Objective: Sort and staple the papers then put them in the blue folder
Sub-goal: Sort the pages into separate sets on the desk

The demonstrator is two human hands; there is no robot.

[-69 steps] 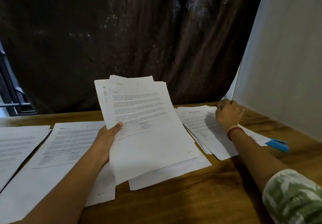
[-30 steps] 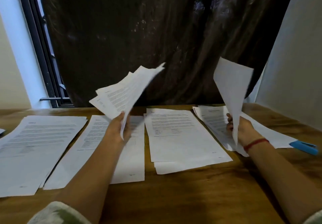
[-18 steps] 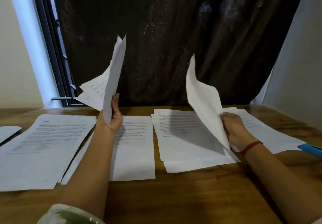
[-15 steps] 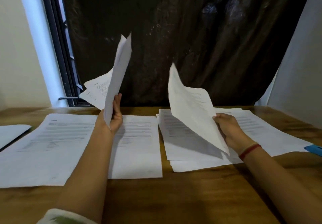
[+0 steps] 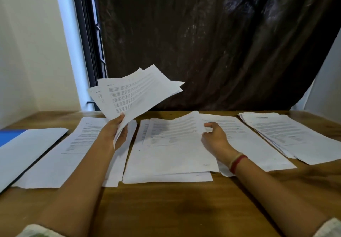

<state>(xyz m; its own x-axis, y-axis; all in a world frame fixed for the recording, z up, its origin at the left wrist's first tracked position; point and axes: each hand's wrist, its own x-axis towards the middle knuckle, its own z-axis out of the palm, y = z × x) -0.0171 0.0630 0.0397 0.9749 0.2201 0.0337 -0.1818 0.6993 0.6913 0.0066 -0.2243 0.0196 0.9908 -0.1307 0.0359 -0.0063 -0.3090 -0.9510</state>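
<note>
My left hand (image 5: 116, 132) grips a fanned bundle of printed papers (image 5: 136, 93) by its lower corner, raised above the table. My right hand (image 5: 215, 138) hovers low with loosely curled fingers at the right edge of a single sheet (image 5: 175, 135). That sheet lies on top of the middle pile (image 5: 166, 172), its far right corner slightly lifted. More piles lie in a row: one under my left forearm (image 5: 60, 155), one behind my right hand (image 5: 254, 144) and one at the far right (image 5: 295, 137). The blue folder (image 5: 9, 134) shows at the far left edge, partly under a white sheet (image 5: 27, 150).
The wooden table (image 5: 166, 209) has bare wood along its front edge. A dark plastic curtain (image 5: 203, 43) hangs behind the table. A window frame (image 5: 86, 43) and a pale wall stand at the back left, and a white wall at the right.
My right hand carried one sheet leftwards from the right pile and laid it on the middle pile. My left hand tipped its bundle from upright to nearly flat. The view swung left.
</note>
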